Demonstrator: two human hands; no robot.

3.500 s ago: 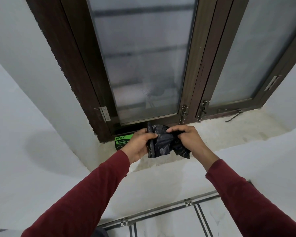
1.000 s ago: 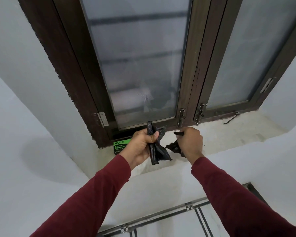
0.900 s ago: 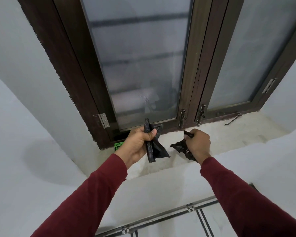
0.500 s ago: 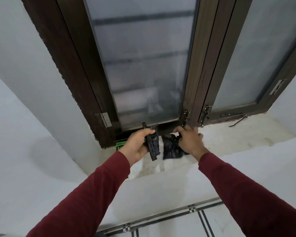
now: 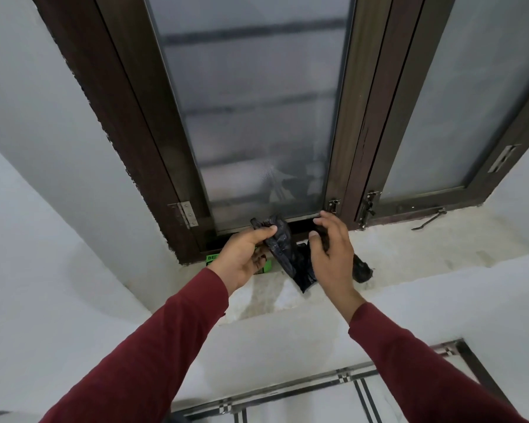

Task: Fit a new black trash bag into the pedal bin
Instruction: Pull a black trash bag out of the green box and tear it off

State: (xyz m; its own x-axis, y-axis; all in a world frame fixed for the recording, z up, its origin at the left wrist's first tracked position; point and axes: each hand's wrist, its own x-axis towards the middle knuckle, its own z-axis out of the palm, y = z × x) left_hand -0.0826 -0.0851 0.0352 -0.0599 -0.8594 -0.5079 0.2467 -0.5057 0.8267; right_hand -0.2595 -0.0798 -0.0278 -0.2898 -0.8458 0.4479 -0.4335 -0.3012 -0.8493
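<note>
Pinching a folded black bag point(image 5: 280, 247), the left hand point(image 5: 242, 257) has it; right hand point(image 5: 330, 257) fingers hang relaxed. Unfolding and fitting remain; no bin shows.

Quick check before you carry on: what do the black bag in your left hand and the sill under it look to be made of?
The black bag, pinched by the left hand, looks like thin glossy plastic film: it crumples into sharp shiny creases. The sill looks like rough, matt cement or plaster, blotchy and stained, though its exact material is unclear.
</note>
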